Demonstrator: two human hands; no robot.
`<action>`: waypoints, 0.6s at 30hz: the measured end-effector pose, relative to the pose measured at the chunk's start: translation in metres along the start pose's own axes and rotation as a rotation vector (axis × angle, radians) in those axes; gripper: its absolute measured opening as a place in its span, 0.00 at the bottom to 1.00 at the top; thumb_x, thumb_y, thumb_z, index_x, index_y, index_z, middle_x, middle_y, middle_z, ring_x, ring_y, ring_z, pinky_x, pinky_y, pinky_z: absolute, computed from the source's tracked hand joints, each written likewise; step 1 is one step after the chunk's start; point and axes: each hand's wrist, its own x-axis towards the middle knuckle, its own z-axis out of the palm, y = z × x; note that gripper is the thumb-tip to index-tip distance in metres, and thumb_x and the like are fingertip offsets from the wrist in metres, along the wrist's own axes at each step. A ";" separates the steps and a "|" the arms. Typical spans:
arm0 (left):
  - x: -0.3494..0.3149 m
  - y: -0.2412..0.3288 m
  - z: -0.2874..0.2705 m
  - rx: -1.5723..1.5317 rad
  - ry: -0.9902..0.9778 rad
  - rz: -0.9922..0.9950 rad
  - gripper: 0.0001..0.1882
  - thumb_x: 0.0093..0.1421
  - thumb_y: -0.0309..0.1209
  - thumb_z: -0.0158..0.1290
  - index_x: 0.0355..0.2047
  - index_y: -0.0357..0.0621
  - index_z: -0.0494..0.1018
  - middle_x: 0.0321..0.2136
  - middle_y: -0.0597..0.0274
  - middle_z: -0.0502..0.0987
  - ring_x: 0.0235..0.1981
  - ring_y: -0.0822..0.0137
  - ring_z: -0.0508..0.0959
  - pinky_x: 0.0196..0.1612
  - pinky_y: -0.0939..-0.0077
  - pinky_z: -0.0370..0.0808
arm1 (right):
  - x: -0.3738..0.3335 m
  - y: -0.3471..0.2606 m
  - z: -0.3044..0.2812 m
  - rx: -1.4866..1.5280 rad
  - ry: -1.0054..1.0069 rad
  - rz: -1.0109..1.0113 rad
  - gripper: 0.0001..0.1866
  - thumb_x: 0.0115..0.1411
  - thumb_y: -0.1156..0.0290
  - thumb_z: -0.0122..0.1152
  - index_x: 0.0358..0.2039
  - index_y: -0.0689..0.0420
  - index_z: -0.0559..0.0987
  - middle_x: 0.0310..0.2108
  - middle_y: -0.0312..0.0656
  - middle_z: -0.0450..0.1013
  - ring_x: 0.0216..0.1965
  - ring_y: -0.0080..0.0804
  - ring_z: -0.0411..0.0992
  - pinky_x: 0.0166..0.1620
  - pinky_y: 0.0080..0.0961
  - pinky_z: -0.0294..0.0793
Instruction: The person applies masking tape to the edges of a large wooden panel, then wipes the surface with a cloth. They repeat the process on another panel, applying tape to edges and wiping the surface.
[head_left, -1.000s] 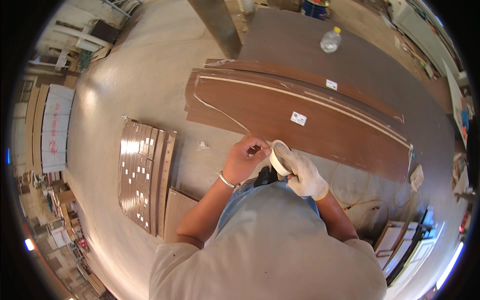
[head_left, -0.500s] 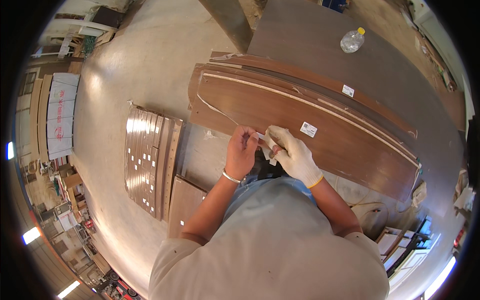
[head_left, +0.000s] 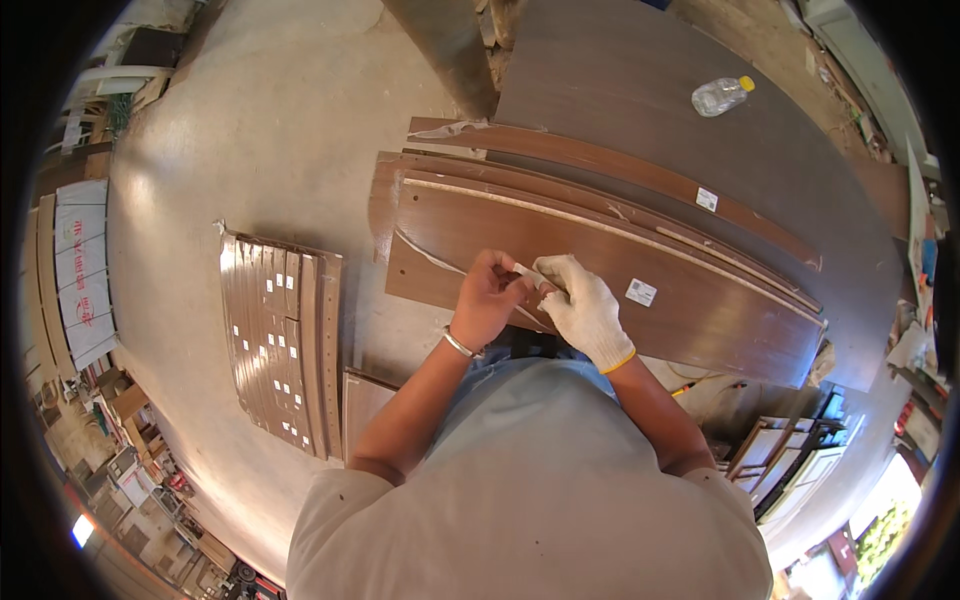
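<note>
Hands: Both are raised near the middle of the view, fingertips nearly meeting. The left hand [head_left: 487,305] is bare, with a bracelet [head_left: 462,343] worn at the wrist; the right hand [head_left: 582,312] is covered by a pale knit glove with a yellow cuff.
White strip: A short piece [head_left: 527,272] is stretched across the small gap between the hands.
Left grip: Thumb and forefinger are pinched narrow on the strip's left end.
Right grip: The strip's other end is held by bunched gloved fingers; whether anything more is kept in the palm cannot be told.
Strip and grip: The strip is placed right at the fingertips, with only its middle left uncovered.
Step in hand: The strip seems to be worked by the fingertips, perhaps picked at or drawn out.
Next move: A light, steady pinch is called for, as so thin a piece could easily be folded or lost.
Brown board: The near board [head_left: 560,250] is seen just beyond the hands; their height above it cannot be judged. A white label [head_left: 641,292] is stuck on it, right of the glove. A thin pale band [head_left: 428,255] is laid across its left part, running toward the left hand.
Beyond: A clear bottle [head_left: 722,97] with a yellow cap is set on a dark panel [head_left: 620,80].
Left side: A wrapped stack [head_left: 270,340] of brown pieces is laid on the floor [head_left: 270,150].
</note>
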 end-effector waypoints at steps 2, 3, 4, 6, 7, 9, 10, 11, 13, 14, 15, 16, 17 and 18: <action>0.007 -0.002 -0.011 0.006 0.003 0.012 0.14 0.67 0.18 0.61 0.43 0.41 0.64 0.35 0.64 0.79 0.35 0.77 0.81 0.36 0.83 0.78 | 0.011 -0.011 0.009 0.063 -0.012 0.053 0.15 0.62 0.74 0.62 0.50 0.53 0.79 0.41 0.47 0.83 0.42 0.52 0.83 0.46 0.44 0.82; 0.011 -0.003 -0.018 0.055 0.038 -0.010 0.15 0.66 0.16 0.60 0.42 0.41 0.63 0.34 0.61 0.79 0.35 0.74 0.82 0.38 0.81 0.79 | 0.015 -0.017 0.014 0.020 -0.016 0.043 0.15 0.63 0.76 0.62 0.52 0.54 0.79 0.43 0.47 0.83 0.44 0.49 0.83 0.47 0.40 0.82; 0.015 -0.005 -0.024 0.081 0.057 -0.008 0.17 0.65 0.14 0.60 0.42 0.41 0.62 0.34 0.59 0.79 0.34 0.71 0.84 0.39 0.78 0.81 | 0.020 -0.022 0.018 -0.014 -0.025 0.039 0.16 0.65 0.77 0.61 0.53 0.56 0.79 0.45 0.48 0.83 0.45 0.47 0.84 0.47 0.37 0.83; 0.022 -0.007 -0.036 0.136 0.078 0.001 0.18 0.64 0.13 0.60 0.41 0.42 0.61 0.33 0.57 0.79 0.34 0.68 0.86 0.40 0.76 0.82 | 0.027 -0.033 0.028 -0.070 -0.032 0.039 0.16 0.66 0.79 0.61 0.54 0.58 0.79 0.46 0.48 0.83 0.47 0.44 0.85 0.48 0.34 0.84; 0.024 -0.007 -0.042 0.164 0.080 0.010 0.18 0.64 0.13 0.60 0.41 0.42 0.61 0.33 0.58 0.79 0.33 0.67 0.86 0.39 0.77 0.82 | 0.031 -0.037 0.033 -0.093 -0.031 0.041 0.15 0.66 0.79 0.60 0.54 0.58 0.79 0.46 0.48 0.83 0.47 0.44 0.85 0.48 0.34 0.84; 0.027 -0.006 -0.050 0.169 0.089 0.037 0.17 0.64 0.15 0.61 0.40 0.42 0.62 0.32 0.62 0.76 0.31 0.72 0.82 0.36 0.78 0.79 | 0.037 -0.044 0.043 -0.072 -0.013 0.072 0.15 0.64 0.78 0.61 0.52 0.57 0.80 0.44 0.47 0.83 0.45 0.45 0.84 0.47 0.36 0.83; 0.026 -0.004 -0.053 0.146 0.096 0.054 0.16 0.64 0.17 0.63 0.39 0.43 0.64 0.30 0.65 0.74 0.30 0.76 0.77 0.33 0.79 0.76 | 0.039 -0.047 0.048 -0.027 0.003 0.102 0.15 0.63 0.78 0.61 0.51 0.56 0.80 0.42 0.46 0.83 0.43 0.47 0.84 0.47 0.38 0.82; 0.026 -0.001 -0.057 0.118 0.102 0.039 0.16 0.64 0.18 0.64 0.38 0.43 0.66 0.29 0.69 0.71 0.29 0.81 0.73 0.30 0.80 0.73 | 0.042 -0.049 0.052 0.018 0.020 0.133 0.15 0.61 0.78 0.62 0.49 0.55 0.80 0.41 0.45 0.83 0.42 0.49 0.83 0.46 0.40 0.81; 0.024 0.006 -0.065 0.319 0.086 0.216 0.15 0.63 0.18 0.64 0.37 0.43 0.66 0.28 0.65 0.72 0.28 0.77 0.74 0.30 0.78 0.73 | 0.047 -0.052 0.059 0.003 0.017 0.123 0.14 0.61 0.77 0.62 0.48 0.55 0.80 0.41 0.46 0.83 0.42 0.49 0.83 0.46 0.41 0.81; 0.024 0.009 -0.069 0.416 0.083 0.289 0.15 0.63 0.18 0.64 0.37 0.42 0.67 0.28 0.64 0.72 0.27 0.76 0.74 0.29 0.76 0.73 | 0.049 -0.053 0.062 0.020 0.019 0.143 0.13 0.61 0.76 0.62 0.48 0.55 0.81 0.40 0.46 0.83 0.42 0.49 0.83 0.46 0.41 0.81; 0.025 0.011 -0.072 0.430 0.066 0.346 0.15 0.62 0.17 0.64 0.36 0.42 0.67 0.28 0.62 0.73 0.26 0.72 0.74 0.29 0.75 0.73 | 0.051 -0.054 0.064 -0.038 0.013 0.125 0.13 0.61 0.75 0.63 0.47 0.55 0.81 0.41 0.46 0.83 0.42 0.49 0.83 0.45 0.41 0.81; 0.027 0.012 -0.074 0.443 0.057 0.403 0.15 0.62 0.16 0.64 0.36 0.41 0.67 0.28 0.59 0.73 0.26 0.69 0.75 0.29 0.73 0.73 | 0.052 -0.054 0.066 -0.074 0.010 0.132 0.13 0.61 0.74 0.64 0.47 0.55 0.81 0.41 0.46 0.83 0.42 0.48 0.83 0.45 0.41 0.81; 0.030 0.012 -0.075 0.453 0.050 0.444 0.15 0.61 0.15 0.65 0.36 0.41 0.68 0.28 0.57 0.74 0.25 0.66 0.75 0.28 0.72 0.73 | 0.053 -0.055 0.068 -0.088 0.001 0.161 0.12 0.61 0.73 0.64 0.46 0.55 0.81 0.41 0.46 0.83 0.42 0.48 0.83 0.45 0.41 0.81; 0.033 0.012 -0.077 0.486 0.041 0.499 0.15 0.59 0.14 0.64 0.35 0.40 0.68 0.28 0.56 0.74 0.26 0.62 0.75 0.28 0.69 0.73 | 0.055 -0.055 0.070 -0.144 0.005 0.150 0.13 0.61 0.72 0.65 0.46 0.54 0.81 0.40 0.46 0.83 0.42 0.48 0.83 0.45 0.42 0.81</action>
